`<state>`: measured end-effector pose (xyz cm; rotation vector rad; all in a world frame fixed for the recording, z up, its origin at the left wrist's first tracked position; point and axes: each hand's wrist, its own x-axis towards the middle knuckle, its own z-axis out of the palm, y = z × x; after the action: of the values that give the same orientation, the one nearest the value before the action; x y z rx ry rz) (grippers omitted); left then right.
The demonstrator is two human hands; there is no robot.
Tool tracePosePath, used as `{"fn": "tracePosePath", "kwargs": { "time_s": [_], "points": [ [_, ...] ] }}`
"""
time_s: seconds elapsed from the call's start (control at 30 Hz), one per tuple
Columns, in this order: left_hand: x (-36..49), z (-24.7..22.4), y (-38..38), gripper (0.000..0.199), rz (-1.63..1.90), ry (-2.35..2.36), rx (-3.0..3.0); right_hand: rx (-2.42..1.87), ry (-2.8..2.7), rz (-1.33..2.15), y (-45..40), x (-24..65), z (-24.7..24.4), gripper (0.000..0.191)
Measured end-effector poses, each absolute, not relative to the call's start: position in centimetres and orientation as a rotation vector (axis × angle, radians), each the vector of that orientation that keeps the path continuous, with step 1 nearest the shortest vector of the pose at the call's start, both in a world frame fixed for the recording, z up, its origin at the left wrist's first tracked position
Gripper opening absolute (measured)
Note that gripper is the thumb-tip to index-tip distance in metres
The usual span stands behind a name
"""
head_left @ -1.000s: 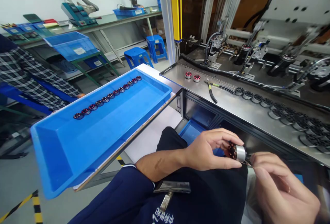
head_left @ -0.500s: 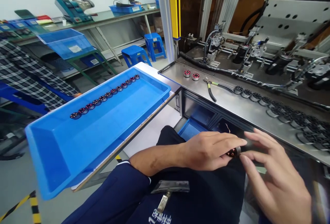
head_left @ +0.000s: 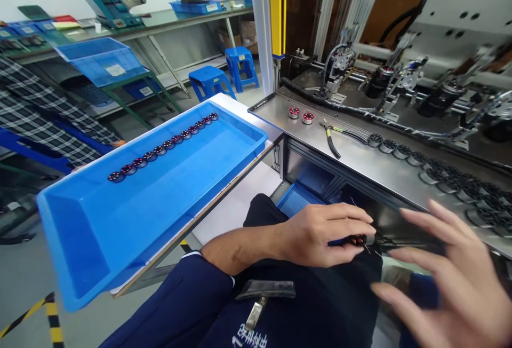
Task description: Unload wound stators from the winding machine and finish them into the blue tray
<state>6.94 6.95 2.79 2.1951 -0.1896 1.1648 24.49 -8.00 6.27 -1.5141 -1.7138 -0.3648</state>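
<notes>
My left hand (head_left: 320, 233) pinches a small motor stator (head_left: 362, 239) with copper-red windings over my lap, below the steel bench edge. Thin wire ends stick out from it. My right hand (head_left: 444, 278) hovers just right of the part, fingers spread, holding nothing. A large blue tray (head_left: 96, 236) to my left carries a diagonal row of several similar stators (head_left: 160, 150). Two red-topped stators (head_left: 301, 115) stand on the steel bench (head_left: 360, 161).
Pliers (head_left: 331, 142) lie on the bench beside a row of several dark round parts (head_left: 436, 172). Machine fixtures (head_left: 400, 81) fill the back. A small blue bin (head_left: 296, 198) sits under the bench. A person in a plaid shirt (head_left: 32, 113) is at the far left.
My right hand has let go of the stator and pulled away to the right with fingers spread. My left hand turned the part, so its metal end is now hidden.
</notes>
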Motion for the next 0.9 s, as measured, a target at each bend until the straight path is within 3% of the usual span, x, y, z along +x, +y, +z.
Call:
{"fn": "tracePosePath", "kwargs": {
  "time_s": [0.1, 0.37, 0.47, 0.57, 0.73, 0.9],
  "points": [
    [6.7, 2.8, 7.0, 0.024, 1.104, -0.181, 2.138, -1.421, -2.011, -0.424, -7.3, 22.7, 6.8, 0.007],
    [4.3, 2.7, 7.9, 0.033, 0.866, -0.008, 1.650, -1.293, -2.255, -0.315, -3.9, 28.4, 8.3, 0.011],
    [4.0, 2.3, 7.8, 0.039, 0.900, 0.085, 1.449, -1.483, -1.954, -0.424, 2.1, 29.7, 9.5, 0.028],
    [3.7, 2.0, 7.6, 0.043, 0.919, 0.171, 1.327, -1.703, -1.702, -0.383, 9.8, 29.6, 8.7, 0.062],
    [2.9, 2.1, 7.3, 0.031, 0.967, 0.230, 1.203, -1.857, -1.689, -0.276, 17.5, 29.1, 5.2, 0.096],
    [2.2, 2.0, 7.5, 0.032, 1.008, 0.295, 1.159, -2.026, -1.664, -0.150, 18.1, 30.3, 4.4, 0.091]
  ]
}}
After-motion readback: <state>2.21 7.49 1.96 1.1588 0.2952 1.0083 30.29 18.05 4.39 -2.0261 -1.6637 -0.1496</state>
